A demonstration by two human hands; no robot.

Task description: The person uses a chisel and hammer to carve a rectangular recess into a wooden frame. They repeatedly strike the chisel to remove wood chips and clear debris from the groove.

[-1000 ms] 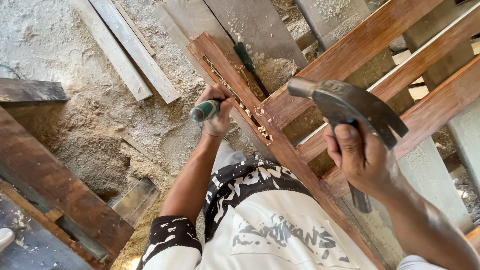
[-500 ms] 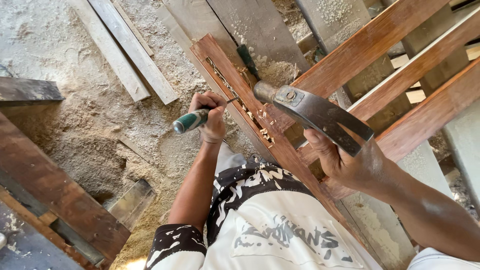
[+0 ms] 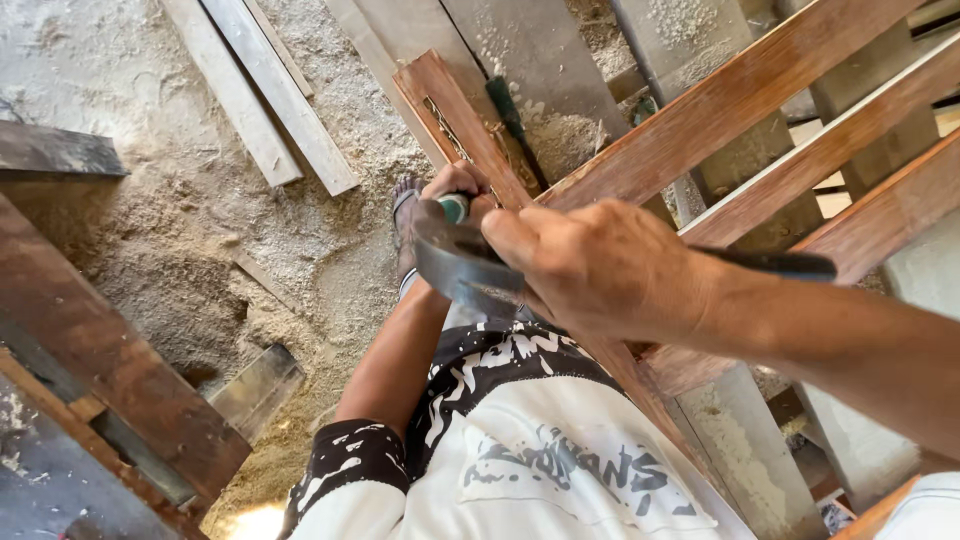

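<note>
The right hand (image 3: 600, 265) was clamped on a hammer (image 3: 465, 268) — its head just beside the left hand (image 3: 455, 185), which gripped a green-handled chisel (image 3: 455, 207) against the reddish wooden frame (image 3: 450, 110) above the sawdust floor (image 3: 180, 220).

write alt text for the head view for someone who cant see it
Seen from above, a person's right hand grips a hammer close to its metal head, beside the left hand, which holds a green-handled tool against a reddish-brown wooden frame. Sawdust covers the ground, where loose pale planks lie.
</note>
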